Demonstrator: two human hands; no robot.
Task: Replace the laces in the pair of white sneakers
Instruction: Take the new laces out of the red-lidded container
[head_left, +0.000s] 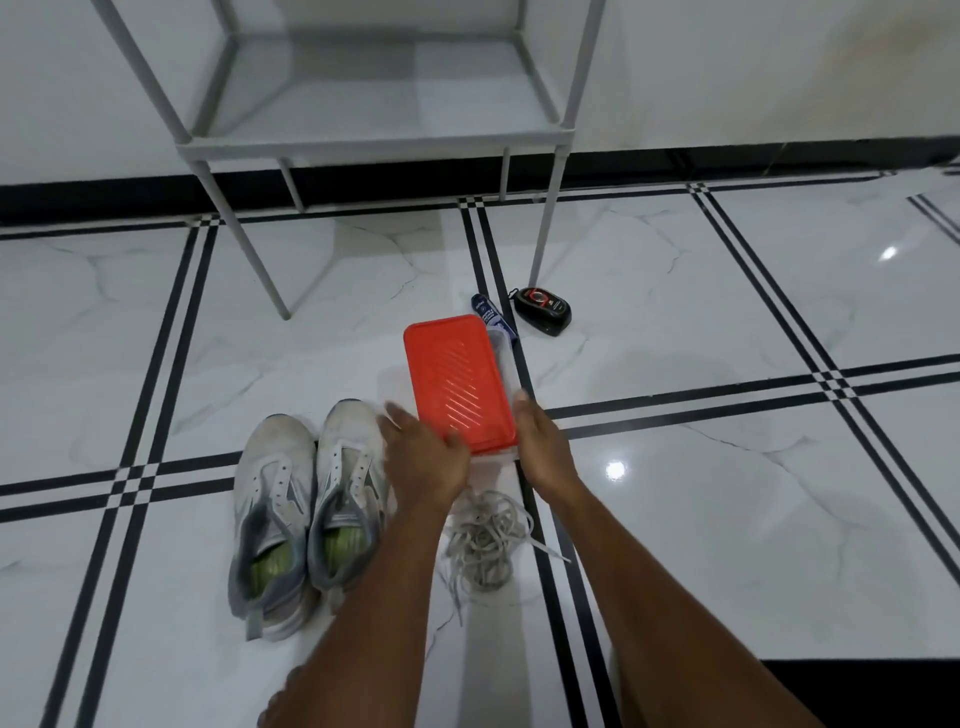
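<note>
Sneakers (306, 499) unlaced; left hand (423, 457), right hand (545, 452) grip red-lidded box (457, 382) sides.

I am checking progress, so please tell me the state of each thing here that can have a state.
Sneakers: unlaced, side by side on the floor.
Laces: loose, in a tangled pile.
Red-lidded box: lid on.
Left hand: on the box's near corner.
Right hand: against the box's side.
Rack: nothing on its lowest shelf.

The floor (727, 493) is glossy marble-look tile, the container's orange lid (457, 379) ridged shiny plastic, the sneakers (306, 499) scuffed matt cloth, the laces (485, 540) woven, the rack (374, 140) matt grey.
</note>
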